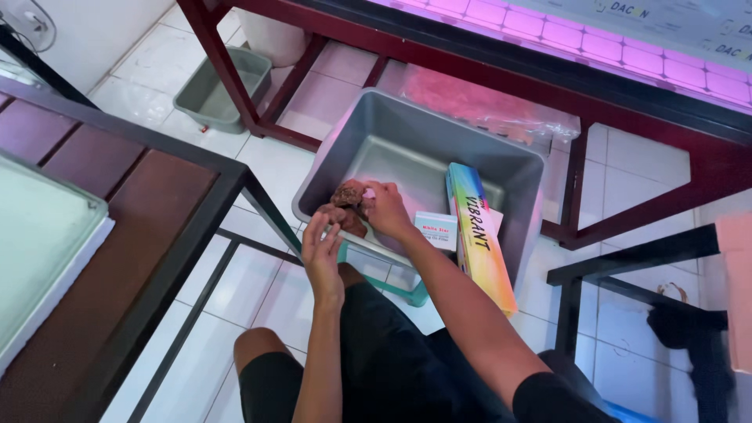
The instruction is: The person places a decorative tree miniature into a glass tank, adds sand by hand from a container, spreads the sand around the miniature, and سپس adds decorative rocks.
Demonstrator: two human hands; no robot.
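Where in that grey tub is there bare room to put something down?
The grey tub is bare across its far floor, between the back wall and both hands. The near rim is crowded: the left hand and right hand hold a brown lump there, and beside them sit a small white box and a long rainbow-coloured box.

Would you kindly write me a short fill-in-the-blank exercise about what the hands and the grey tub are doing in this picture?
1. Both hands, the left hand and right hand, hold a lumpy ____ coloured object.
2. The hands work over the rim of a rectangular plastic tub coloured ____.
3. A long rainbow-coloured box leans on the tub's ____ side.
4. A small white box lies directly ____ of the rainbow-coloured box.

Missing words: brown; grey; right; left
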